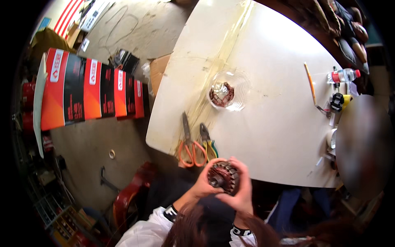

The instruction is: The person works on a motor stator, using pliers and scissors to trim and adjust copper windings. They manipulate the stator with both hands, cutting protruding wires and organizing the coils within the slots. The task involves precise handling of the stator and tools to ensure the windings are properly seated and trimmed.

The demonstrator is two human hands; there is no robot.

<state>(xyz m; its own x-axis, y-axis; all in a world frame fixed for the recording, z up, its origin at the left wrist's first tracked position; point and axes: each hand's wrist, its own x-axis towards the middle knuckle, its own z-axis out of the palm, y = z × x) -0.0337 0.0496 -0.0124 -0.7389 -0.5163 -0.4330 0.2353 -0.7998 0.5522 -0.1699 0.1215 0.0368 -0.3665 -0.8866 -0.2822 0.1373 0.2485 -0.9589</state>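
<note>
The motor armature [223, 177], a round wound core with copper-coloured windings, sits between both hands just off the near edge of the table [267, 136], its end face turned up toward the camera so its long axis seems to run roughly along the line of sight. The left hand [204, 185] cups it from the left with fingers curled over the top; the right hand [240, 193] closes on it from the right and below. Both are equally near. On the pale table just beyond lie orange-handled pliers [187, 142] and yellow-green-handled pliers [207, 142], farther off a clear plastic bowl [227, 94]. Red and black cartons [90, 88] line the concrete floor.
</note>
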